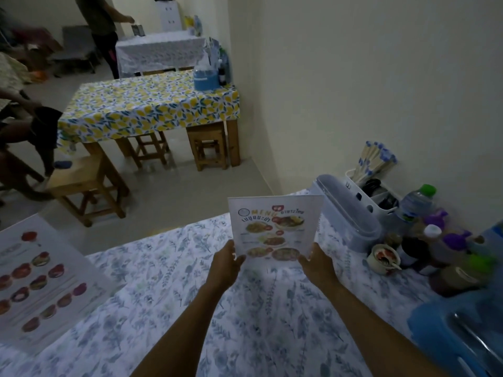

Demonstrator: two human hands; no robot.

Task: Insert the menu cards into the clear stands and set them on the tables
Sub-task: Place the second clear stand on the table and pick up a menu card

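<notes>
Menu card held upright in both hands over the floral tabletop, about to be set down or seated in its stand.

The white printed menu card with food photos [275,229] stands upright above the pale blue-and-white floral tabletop [245,308]; whether it already sits in a clear stand cannot be told, as no stand edges show clearly. The left hand [227,261] pinches its lower left corner, and the right hand [315,261] grips the lower right edge, both arms stretched forward and roughly parallel. The step looks like placing this card. The next move likely calls for lowering it level onto the cloth, clear of the white plastic cutlery caddy [351,213] and the cluster of condiment bottles [435,240] to the right. A second laminated menu sheet [38,281] lies flat at the left.
</notes>
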